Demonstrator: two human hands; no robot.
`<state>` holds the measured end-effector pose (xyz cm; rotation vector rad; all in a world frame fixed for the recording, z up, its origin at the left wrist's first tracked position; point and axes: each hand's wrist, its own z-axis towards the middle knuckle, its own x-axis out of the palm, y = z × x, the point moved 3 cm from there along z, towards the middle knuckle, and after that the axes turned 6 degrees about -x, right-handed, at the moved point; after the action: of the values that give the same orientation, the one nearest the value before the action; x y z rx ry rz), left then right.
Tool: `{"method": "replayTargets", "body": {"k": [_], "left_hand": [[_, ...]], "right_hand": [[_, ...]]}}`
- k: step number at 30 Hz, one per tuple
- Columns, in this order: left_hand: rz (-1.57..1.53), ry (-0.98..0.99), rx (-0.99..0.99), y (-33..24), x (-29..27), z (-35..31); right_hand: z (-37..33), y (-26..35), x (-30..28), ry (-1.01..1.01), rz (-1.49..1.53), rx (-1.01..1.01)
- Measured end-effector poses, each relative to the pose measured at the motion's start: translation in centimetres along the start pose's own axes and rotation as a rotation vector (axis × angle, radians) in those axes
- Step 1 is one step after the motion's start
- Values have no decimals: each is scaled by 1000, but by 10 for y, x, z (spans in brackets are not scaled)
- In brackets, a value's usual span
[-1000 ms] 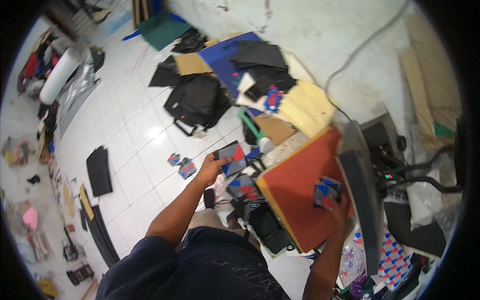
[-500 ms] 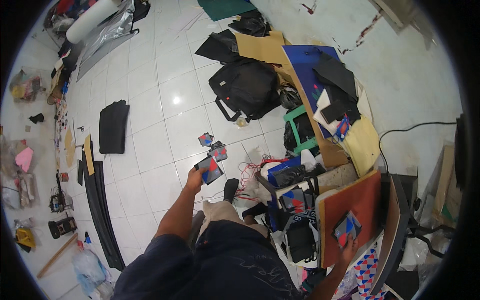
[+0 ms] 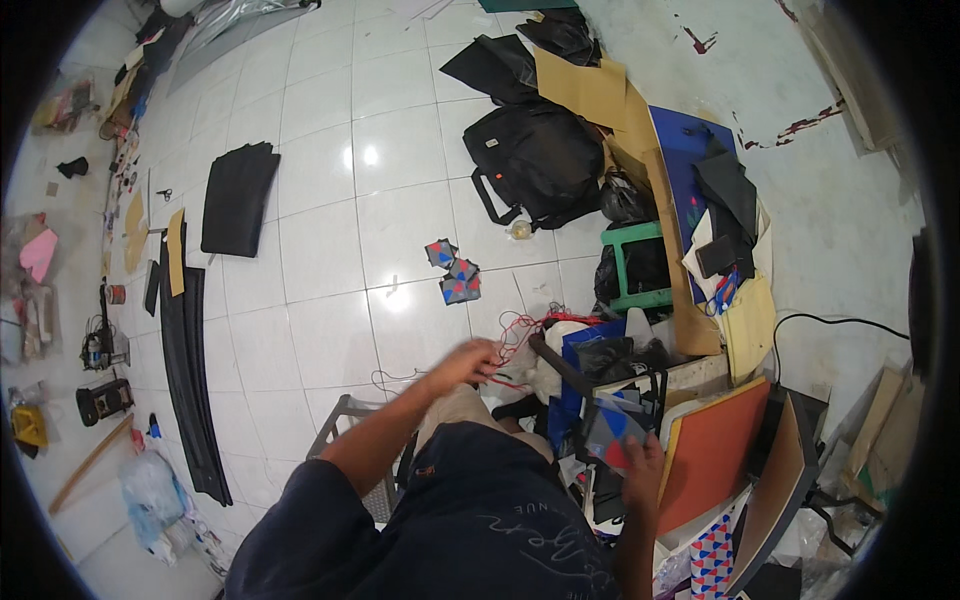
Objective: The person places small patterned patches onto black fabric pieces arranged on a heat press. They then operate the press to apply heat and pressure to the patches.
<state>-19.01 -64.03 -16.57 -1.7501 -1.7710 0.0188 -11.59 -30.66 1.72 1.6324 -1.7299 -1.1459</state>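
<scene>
Head: patterned panel [image 3: 606, 430] in right hand [image 3: 642, 468]

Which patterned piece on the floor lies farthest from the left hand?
The upper-left patterned piece; the other floor pieces lie lower in view, nearer the left hand.

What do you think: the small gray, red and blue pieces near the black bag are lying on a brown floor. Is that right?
Not quite. The head view shows that the floor is white, not brown. The small gray, red and blue pieces do lie on it near the black bag.
</scene>
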Motion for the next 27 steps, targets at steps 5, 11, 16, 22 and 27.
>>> {"method": "replayTargets", "body": {"k": [5, 11, 16, 22, 27], "left_hand": [[-442, 474, -102, -5, 91, -39], [-389, 143, 111, 11, 74, -17], [-397, -71, 274, 9, 7, -2], [-302, -462, 286, 6, -98, 29], [101, -987, -2, 30, -188, 22]], "right_hand": [[15, 11, 75, 247, 17, 163], [48, -21, 112, 325, -335, -50], [43, -18, 121, 242, -333, -4], [23, -42, 80, 292, -565, -112], [3, -56, 49, 232, -577, 11]]}}
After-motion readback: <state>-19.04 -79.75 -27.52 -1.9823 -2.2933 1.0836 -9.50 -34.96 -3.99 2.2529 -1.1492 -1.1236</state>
